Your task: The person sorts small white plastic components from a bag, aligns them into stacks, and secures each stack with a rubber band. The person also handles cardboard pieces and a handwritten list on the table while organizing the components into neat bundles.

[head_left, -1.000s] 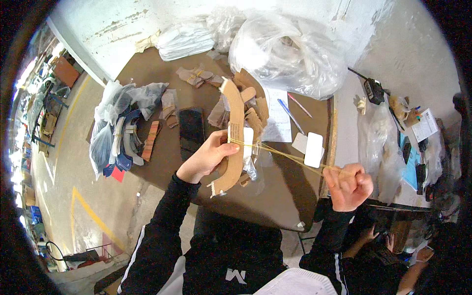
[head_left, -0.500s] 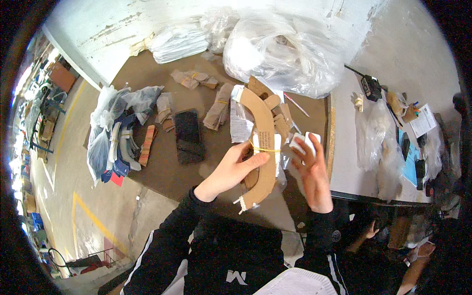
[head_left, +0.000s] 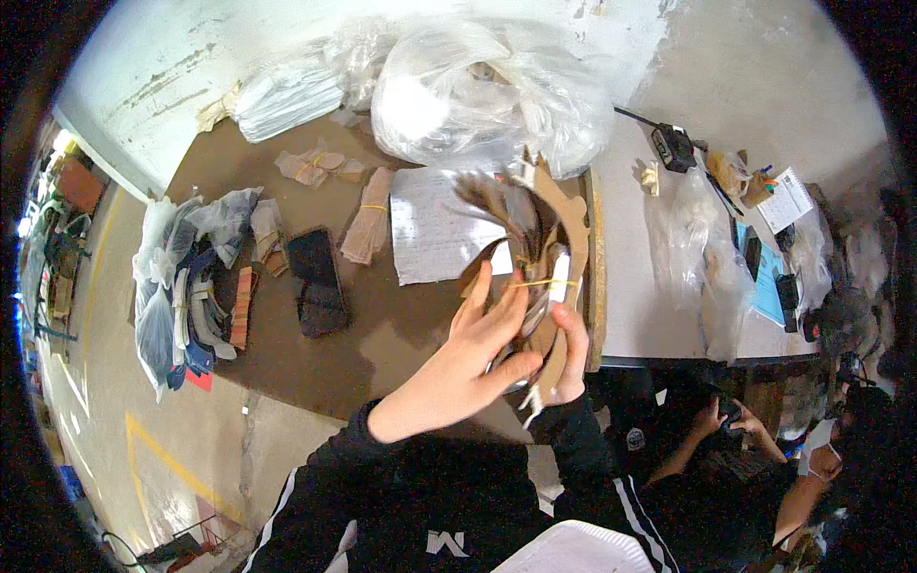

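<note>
While the left hand (head_left: pixel 468 372) and right hand (head_left: pixel 570 355) gripped it, the cardboard bundle (head_left: pixel 575 227) was above the tabletop's (head_left: pixel 396 339) right side.
The left hand's fingers lay along the bundle's left side, while the right hand, partly hidden, held its lower right; a rubber band (head_left: pixel 543 283) crossed the middle. The bundle looked light, fairly stiff along its curve but easily bent at its ragged ends, so a hold close to the band seemed safest. Handwritten paper (head_left: pixel 441 229) lay to its left.
</note>
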